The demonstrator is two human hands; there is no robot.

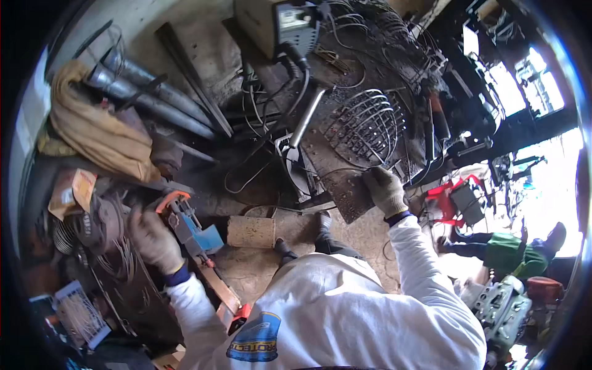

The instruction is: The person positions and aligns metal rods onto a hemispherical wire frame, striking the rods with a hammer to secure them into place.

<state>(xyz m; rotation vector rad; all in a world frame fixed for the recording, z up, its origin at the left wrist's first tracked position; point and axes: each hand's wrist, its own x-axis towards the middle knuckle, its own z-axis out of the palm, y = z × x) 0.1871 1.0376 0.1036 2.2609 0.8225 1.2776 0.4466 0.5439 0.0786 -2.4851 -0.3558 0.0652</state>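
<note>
My right hand (pixel 386 192), in a light work glove, is at the front edge of a dark metal workbench plate (pixel 349 192). Its fingers are curled; a thin wire or rod (pixel 339 169) runs up to them, but whether they grip it is unclear. Just beyond lies a domed grille of bent metal rods (pixel 370 126). My gloved left hand (pixel 154 242) is smeared by motion, so its fingers cannot be read. It is beside a blue and orange clamp-like tool (pixel 196 229) and near a round coil or spool (pixel 102 223).
A welding machine (pixel 280 28) with cables stands at the back. Metal pipes (pixel 148 92) and a tan cloth (pixel 98 126) lie at the left. A cylindrical block (pixel 251 232) is on the floor by my feet. At the right, another person in green (pixel 509 251) is near red equipment (pixel 444 203).
</note>
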